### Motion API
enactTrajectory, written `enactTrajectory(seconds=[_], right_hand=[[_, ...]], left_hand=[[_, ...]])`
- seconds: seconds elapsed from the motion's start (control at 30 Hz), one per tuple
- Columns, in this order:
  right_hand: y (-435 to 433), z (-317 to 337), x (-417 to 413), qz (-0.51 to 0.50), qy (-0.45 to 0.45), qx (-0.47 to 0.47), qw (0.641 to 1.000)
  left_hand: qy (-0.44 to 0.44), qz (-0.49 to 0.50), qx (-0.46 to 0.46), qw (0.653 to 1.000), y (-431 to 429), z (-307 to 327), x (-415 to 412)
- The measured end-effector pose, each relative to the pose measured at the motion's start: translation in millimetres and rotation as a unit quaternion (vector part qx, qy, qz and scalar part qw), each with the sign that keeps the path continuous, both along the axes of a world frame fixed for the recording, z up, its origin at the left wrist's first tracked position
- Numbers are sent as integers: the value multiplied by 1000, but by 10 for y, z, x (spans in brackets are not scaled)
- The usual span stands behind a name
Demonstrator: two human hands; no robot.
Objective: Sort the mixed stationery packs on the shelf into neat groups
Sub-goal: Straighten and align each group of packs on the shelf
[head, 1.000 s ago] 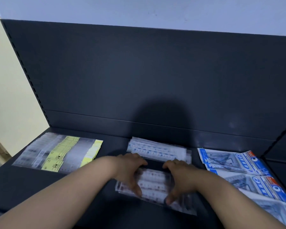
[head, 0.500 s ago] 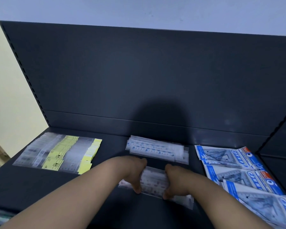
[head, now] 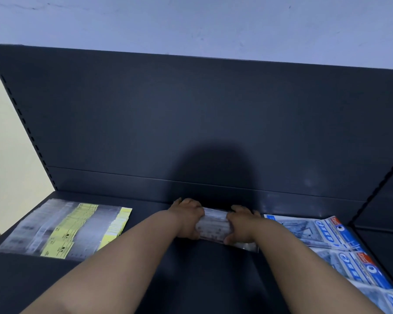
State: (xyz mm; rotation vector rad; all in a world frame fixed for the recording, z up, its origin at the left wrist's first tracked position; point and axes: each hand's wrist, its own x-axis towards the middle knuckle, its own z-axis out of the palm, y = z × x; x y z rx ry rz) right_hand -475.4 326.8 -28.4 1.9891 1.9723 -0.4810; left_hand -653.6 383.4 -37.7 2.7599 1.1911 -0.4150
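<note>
My fingers (head: 192,203) are curled round the ends of a stack of clear packs (head: 213,225). My left hand (head: 187,219) grips its left end and my right hand (head: 242,225) its right. The stack sits at centre frame on the dark shelf (head: 213,279), near the back panel (head: 191,121). Yellow-labelled packs (head: 61,230) lie lower left, blue packs (head: 327,236) lower right.

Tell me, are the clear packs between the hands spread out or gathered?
Gathered: left hand and right hand grip the clear packs from both ends as one bundle.
</note>
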Motion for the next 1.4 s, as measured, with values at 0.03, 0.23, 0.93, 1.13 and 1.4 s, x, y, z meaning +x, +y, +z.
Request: enactTrajectory(seconds=[0.03, 0.23, 0.93, 1.13, 1.4], right_hand=[[21, 0, 4, -10, 8, -3, 1000], [128, -8, 44, -44, 28, 15, 999], [81, -40, 20, -35, 53, 28, 998], [40, -57, 1, -41, 50, 56, 996], [-76, -82, 6, -30, 65, 82, 994]], left_hand=[[-4, 0, -10, 1000, 31, -10, -3], [-5, 39, -44, 998, 163, -10, 58], [12, 55, -92, 994, 98, 71, 115], [2, 40, -60, 997, 61, 79, 84], [-7, 24, -9, 1000, -69, 20, -1]])
